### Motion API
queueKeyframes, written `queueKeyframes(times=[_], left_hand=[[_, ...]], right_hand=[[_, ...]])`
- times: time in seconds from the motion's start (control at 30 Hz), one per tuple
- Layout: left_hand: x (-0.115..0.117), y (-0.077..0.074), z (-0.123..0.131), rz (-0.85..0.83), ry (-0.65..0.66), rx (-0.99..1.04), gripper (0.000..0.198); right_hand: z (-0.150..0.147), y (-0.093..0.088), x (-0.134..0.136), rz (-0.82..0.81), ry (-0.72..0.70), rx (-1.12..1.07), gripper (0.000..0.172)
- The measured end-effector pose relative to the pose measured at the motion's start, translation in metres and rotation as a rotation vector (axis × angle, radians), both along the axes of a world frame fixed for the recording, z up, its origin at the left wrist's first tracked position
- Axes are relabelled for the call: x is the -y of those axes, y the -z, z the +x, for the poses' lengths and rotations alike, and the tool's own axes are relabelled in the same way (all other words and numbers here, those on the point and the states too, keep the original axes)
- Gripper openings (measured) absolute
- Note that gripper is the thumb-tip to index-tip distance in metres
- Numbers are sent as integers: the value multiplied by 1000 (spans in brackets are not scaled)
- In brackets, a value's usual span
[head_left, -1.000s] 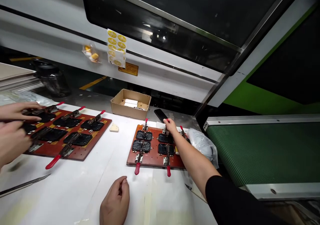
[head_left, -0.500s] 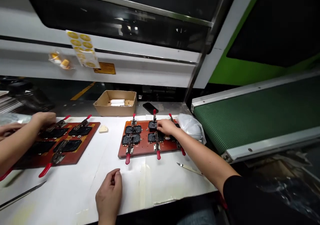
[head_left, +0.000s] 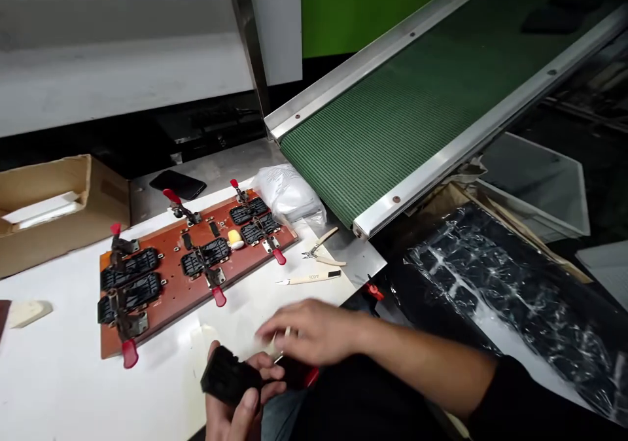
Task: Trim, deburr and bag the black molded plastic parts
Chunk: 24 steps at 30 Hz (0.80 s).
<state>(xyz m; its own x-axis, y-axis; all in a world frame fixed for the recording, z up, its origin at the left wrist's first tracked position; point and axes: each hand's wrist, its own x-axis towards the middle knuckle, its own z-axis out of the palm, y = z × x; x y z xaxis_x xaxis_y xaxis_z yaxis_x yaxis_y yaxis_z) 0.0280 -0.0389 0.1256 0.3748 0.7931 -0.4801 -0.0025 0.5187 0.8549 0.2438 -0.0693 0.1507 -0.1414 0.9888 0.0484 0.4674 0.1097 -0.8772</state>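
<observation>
One blocky, dull black part (head_left: 226, 374) in left hand (head_left: 239, 409)

The right hand (head_left: 316, 332) is blurred, its grip unclear, and the left edge crops the cardboard box (head_left: 108, 195).

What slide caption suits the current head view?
Left hand holds a black part, right hand close by, near a reddish clamp board.

Left of the left hand (head_left: 245, 409), a bare stretch of worktop (head_left: 63, 369) leaves room to pass. Over the brown board (head_left: 171, 285), upright clamps (head_left: 218, 295) obstruct any low sweep. A knife (head_left: 314, 277) and pliers (head_left: 313, 253) lie between the right hand (head_left: 314, 333) and the plastic bag (head_left: 287, 192), which, with the conveyor (head_left: 392, 127), blocks the board's far right end.
</observation>
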Motion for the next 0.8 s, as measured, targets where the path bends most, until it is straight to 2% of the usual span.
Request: queueKeyframes(times=[0.07, 0.13, 0.2, 0.3, 0.37, 0.43, 0.57, 0.67, 0.8], left_hand=[[3, 1, 6, 33, 46, 44, 105], [3, -1, 7, 62, 57, 59, 99], [3, -4, 5, 81, 44, 78, 95], [8, -8, -1, 52, 9, 134, 95], [12, -10, -7, 20, -27, 176, 94], [14, -11, -15, 1, -67, 201, 94], [13, -20, -31, -107, -123, 253, 98], [9, -30, -39, -205, -146, 309, 101], [6, -39, -50, -276, -137, 423, 88]], right_hand=[[45, 2, 0, -66, 219, 262, 41], [84, 7, -7, -185, 340, 564, 49], [108, 14, -15, -263, 339, 743, 56], [120, 23, -17, -228, 296, 821, 47], [114, 22, -10, -164, 283, 834, 40], [102, 15, 0, -93, 236, 740, 40], [60, -12, 13, 2, 5, 476, 45], [27, -30, 10, 65, -130, 443, 47], [-1, -45, -4, 149, -256, 483, 49]])
